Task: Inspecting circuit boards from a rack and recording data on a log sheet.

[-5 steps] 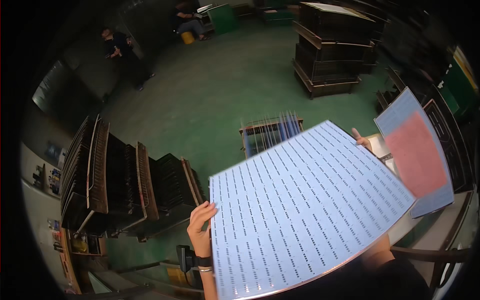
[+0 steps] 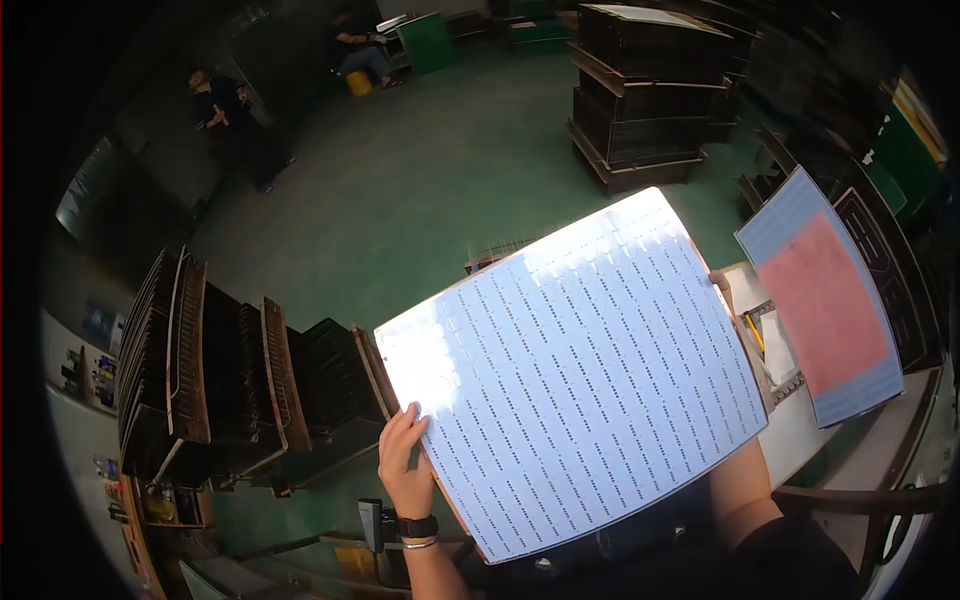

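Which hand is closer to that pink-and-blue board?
Right. The right hand, at the pale dotted panel's right edge, is just left of the pink-and-blue board; the left hand grips the panel's opposite edge, much farther left.

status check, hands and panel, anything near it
Left hand gripping dotted panel, left edge. Right hand mostly hidden, at right edge. Glare along upper edge. Pink-and-blue board apart, at right.

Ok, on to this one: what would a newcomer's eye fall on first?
Most likely the large pale blue panel in the centre, dotted with dark rows and glaring white at its far and left edges, held by the left hand and the right hand. Next, the pink-and-blue board to its right, then the dark racks at left.
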### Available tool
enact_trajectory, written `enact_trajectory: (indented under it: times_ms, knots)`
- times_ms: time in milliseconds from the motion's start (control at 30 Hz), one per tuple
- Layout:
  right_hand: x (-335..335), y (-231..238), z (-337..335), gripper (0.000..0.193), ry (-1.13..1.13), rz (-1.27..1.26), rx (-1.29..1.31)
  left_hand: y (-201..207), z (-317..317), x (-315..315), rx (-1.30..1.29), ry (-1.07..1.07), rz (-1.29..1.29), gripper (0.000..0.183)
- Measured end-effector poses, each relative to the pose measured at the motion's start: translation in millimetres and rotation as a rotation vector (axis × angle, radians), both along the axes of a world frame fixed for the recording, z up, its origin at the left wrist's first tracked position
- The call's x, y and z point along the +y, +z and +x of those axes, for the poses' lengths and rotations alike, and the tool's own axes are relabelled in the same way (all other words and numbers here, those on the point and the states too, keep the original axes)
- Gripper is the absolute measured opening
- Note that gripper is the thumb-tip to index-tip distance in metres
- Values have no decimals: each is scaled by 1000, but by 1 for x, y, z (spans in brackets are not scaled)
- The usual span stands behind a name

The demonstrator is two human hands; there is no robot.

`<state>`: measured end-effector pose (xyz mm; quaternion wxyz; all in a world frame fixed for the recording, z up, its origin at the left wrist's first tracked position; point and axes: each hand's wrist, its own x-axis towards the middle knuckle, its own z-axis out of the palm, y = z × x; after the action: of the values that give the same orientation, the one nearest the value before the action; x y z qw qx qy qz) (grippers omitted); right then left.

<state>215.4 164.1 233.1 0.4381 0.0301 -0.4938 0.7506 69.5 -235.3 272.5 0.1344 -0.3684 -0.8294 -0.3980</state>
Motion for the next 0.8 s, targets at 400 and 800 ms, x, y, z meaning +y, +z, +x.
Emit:
enact_trajectory:
  times_ms: [400, 800]
  knots:
    - [-9, 12, -3, 43, -154, -49, -84, -20, 19, 12, -881, -53, 785, 46]
    - [-87, 17, 16, 53, 49, -460, -499, -87, 18, 27, -1705, 31, 1250, 44]
